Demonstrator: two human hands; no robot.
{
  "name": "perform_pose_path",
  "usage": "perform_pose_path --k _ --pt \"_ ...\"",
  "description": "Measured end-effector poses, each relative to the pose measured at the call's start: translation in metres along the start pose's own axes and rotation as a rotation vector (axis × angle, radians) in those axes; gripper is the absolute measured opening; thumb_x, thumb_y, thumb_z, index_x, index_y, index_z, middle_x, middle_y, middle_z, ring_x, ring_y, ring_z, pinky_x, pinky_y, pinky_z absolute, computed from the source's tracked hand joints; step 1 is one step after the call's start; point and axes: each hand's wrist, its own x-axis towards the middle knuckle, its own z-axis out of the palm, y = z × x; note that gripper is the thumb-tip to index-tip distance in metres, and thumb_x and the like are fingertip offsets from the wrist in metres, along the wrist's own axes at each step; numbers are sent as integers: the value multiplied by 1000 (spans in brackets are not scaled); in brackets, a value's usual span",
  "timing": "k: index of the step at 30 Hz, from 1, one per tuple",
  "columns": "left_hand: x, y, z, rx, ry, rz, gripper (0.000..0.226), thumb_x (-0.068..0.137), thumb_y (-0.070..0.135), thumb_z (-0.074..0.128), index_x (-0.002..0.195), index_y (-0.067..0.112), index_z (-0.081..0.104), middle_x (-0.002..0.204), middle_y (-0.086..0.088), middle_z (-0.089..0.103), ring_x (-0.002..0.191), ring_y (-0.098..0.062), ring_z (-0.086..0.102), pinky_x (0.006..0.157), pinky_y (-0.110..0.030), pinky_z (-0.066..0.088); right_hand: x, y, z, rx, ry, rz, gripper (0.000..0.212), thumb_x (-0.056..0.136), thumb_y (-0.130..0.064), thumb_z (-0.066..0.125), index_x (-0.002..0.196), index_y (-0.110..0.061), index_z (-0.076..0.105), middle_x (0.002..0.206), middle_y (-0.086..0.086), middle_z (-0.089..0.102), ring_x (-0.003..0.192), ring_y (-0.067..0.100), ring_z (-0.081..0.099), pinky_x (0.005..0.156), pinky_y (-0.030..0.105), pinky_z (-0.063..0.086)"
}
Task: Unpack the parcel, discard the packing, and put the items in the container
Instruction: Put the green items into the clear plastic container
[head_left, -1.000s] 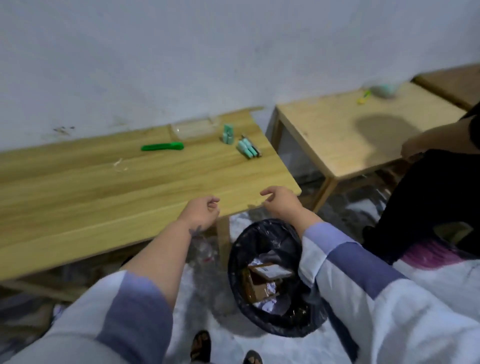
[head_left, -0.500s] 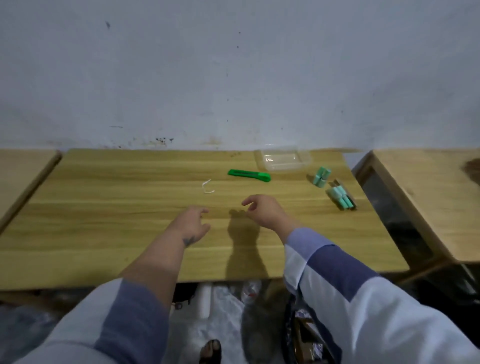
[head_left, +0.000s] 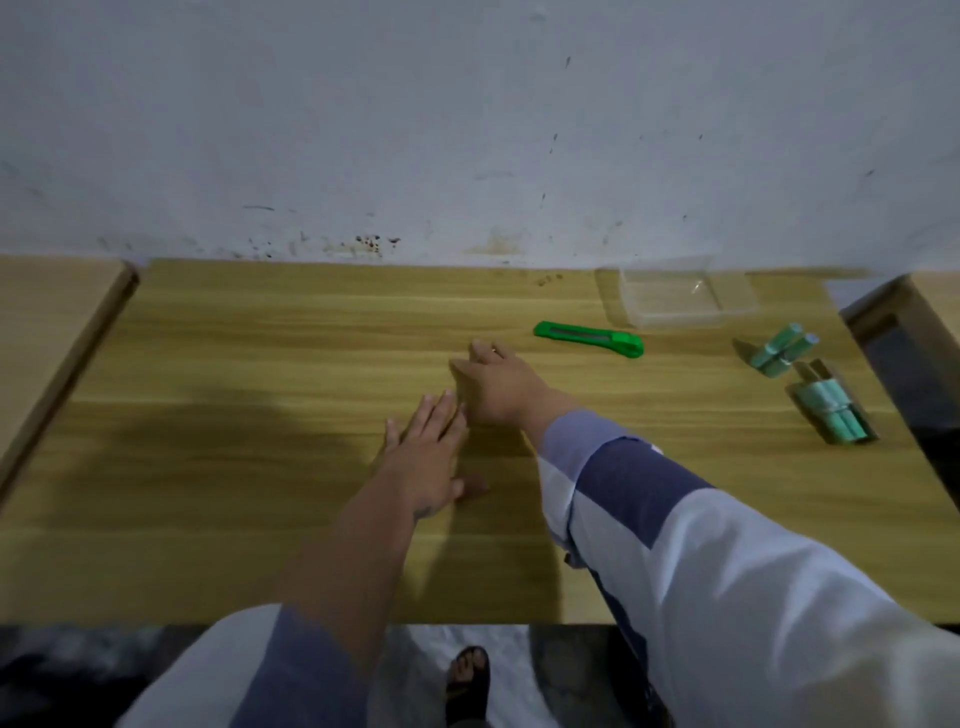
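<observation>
The green rolls (head_left: 784, 349) are lying loose at three o'clock on the table (head_left: 260, 467), beside the clear container (head_left: 680, 299). The right hand (head_left: 498, 387) is reaching out, its grip hidden; the left hand (head_left: 426, 457) is lying flat, holding nothing. Best gather both bundles (head_left: 831, 415) together. No writing is legible.

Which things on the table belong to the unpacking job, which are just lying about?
Job: clear container, empty; two teal item bundles beside it, not yet in; green box cutter; right hand.
Lying about: neighbouring tables, sandalled foot.
</observation>
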Motion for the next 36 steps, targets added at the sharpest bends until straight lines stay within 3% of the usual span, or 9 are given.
perform_pose_path --k 3,5,8,12,15,20,26,31,36 --pt "3 -3 3 -15 -12 -1 94 89 55 50 151 21 -13 155 4 -31 143 -20 -26 113 -57 -5 -8 -2 -1 0 114 -5 50 86 -27 58 132 -11 50 143 15 42 135 32 35 109 41 35" --pt "4 -3 5 -24 -12 0 95 88 58 48 150 22 -14 154 4 -31 143 -19 -27 113 -57 -6 -15 -1 2 26 240 25 31 91 -13 48 119 -4 59 126 15 55 121 32 49 98 36 43" --pt "5 -3 4 -41 -27 -5 96 87 59 48 150 23 -15 154 5 -32 143 -19 -28 113 -58 -7 -22 1 12 103 316 130 27 91 -4 44 109 -3 65 113 16 61 108 32 59 90 33 47" --pt "3 0 -2 -63 -54 -29 98 86 60 52 151 24 -11 156 4 -28 144 -19 -24 114 -58 -4 -45 13 13 193 294 231 28 89 -6 49 108 -11 69 115 14 65 106 32 60 90 33 47" --pt "4 13 -17 -117 -51 -86 92 85 51 58 153 22 3 160 1 -13 147 -23 -13 116 -55 1 -77 38 11 245 315 303 28 89 -5 51 107 -15 70 117 11 66 108 29 60 93 34 46" --pt "18 74 -32 10 -44 85 77 90 49 50 152 21 13 161 2 0 148 -19 -3 116 -53 10 -148 92 9 301 405 474 30 91 -5 50 113 -15 67 119 10 63 109 27 59 92 34 46" --pt "28 193 -16 88 -132 376 78 90 52 50 152 23 12 161 3 0 148 -19 -4 118 -52 8 -258 157 38 379 521 812 28 90 -8 51 109 -15 70 127 9 58 110 27 59 92 35 46" --pt "18 260 13 263 -219 546 92 86 64 47 152 24 -2 160 3 -14 147 -21 -14 114 -59 3 -357 177 93 460 623 1071 25 86 1 51 94 -9 73 103 12 65 92 31 62 80 36 52" --pt "20 270 43 354 -228 571 96 86 66 45 150 25 -14 156 1 -28 145 -23 -21 115 -58 1 -406 181 135 615 597 1218 32 87 4 52 111 -10 68 113 12 69 105 29 63 93 36 51"
